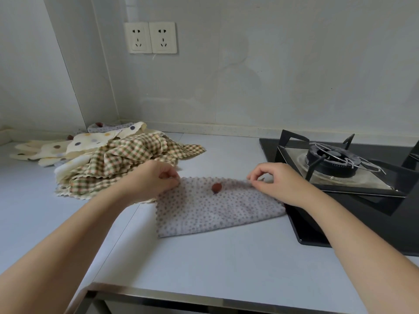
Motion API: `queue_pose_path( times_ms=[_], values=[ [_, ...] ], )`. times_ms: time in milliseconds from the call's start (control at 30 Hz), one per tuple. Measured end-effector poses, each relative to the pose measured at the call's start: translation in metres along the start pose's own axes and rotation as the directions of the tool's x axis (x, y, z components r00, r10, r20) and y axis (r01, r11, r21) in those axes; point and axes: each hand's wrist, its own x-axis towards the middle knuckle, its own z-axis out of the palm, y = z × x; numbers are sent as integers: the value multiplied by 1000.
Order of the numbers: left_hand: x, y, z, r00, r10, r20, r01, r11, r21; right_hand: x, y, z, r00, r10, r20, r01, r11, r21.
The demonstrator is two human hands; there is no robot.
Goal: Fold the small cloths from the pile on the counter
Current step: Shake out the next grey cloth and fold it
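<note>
My left hand (156, 177) pinches the cloth (215, 211) at its far left corner, fingers curled tight over the thumb. My right hand (276, 182) pinches the far right corner between thumb and forefinger, the other fingers arched loosely above it.

The cloth is grey with small dots and lies flat on the counter (204, 264). Its long axis runs from 9 o'clock to 3 o'clock. The far edge, held between my two hands, is about level, while the near edge slants up a little toward 2 o'clock. From both grips the cloth spreads toward 6 o'clock, back to me. A brown spot (216, 187) sits near the middle of the far edge, between the hands. The right end reaches the edge of the stove (340, 168) under my right wrist, and I cannot tell whether it overlaps.

The pile (118, 164) lies at 10 o'clock from the cloth, just behind my left hand, with a checked piece on top and cream spotted ones beyond it. The stove fills the counter at 3 o'clock. Two sockets (150, 37) sit on the wall at 11 o'clock.
</note>
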Motion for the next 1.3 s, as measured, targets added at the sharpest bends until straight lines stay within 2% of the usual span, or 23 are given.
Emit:
queue_pose_path(
  times_ms=[100,167,267,333,400,533,600,667,733,767,833,967,1067,1133,1200,1233,1300],
  values=[
    [1,-4,7,997,-78,-4,78,996,44,2,2,2,998,62,-33,-55,982,181],
    [2,-3,8,995,-100,-15,101,993,63,3,1,5,998,65,-6,-62,977,203],
    [3,-3,8,993,-119,-17,120,990,78,8,10,11,995,87,49,-85,995,-42],
    [2,-2,8,994,-111,-15,112,989,97,13,18,16,996,87,25,-81,977,-196],
    [2,-1,9,995,-97,-22,98,990,104,16,22,21,998,62,-21,-65,964,-257],
    [1,-1,8,998,-55,-38,60,988,141,17,20,24,995,56,-82,-76,962,-261],
    [1,1,8,997,-70,-44,74,992,100,16,18,21,984,62,-168,-92,980,-177],
    [0,1,7,992,-120,-49,122,992,36,15,16,15,958,158,-239,-155,987,31],
    [-1,1,7,980,-194,-44,192,980,-42,14,15,11,939,259,-225,-206,950,235],
    [0,1,8,973,-229,-42,226,972,-70,14,16,12,934,286,-216,-227,938,261],
    [1,0,12,964,-255,-77,253,967,-42,15,16,15,929,286,-234,-258,956,141],
    [2,-2,32,950,-129,-285,195,956,219,17,15,25,953,189,-235,-233,956,-176],
    [0,-2,50,944,-52,-326,200,875,440,16,10,26,967,200,-157,-244,899,-362],
    [-2,2,53,940,41,-340,180,786,592,15,2,22,978,142,-155,-200,855,-479],
    [-5,12,54,917,197,-348,103,723,683,13,-11,23,989,54,-138,-115,866,-487],
    [-8,19,56,924,237,-300,36,729,684,11,-18,27,995,55,-84,-86,895,-438],
    [-16,32,66,981,167,-98,-84,822,564,4,-32,42,976,169,135,-115,935,-337]
  ],
)
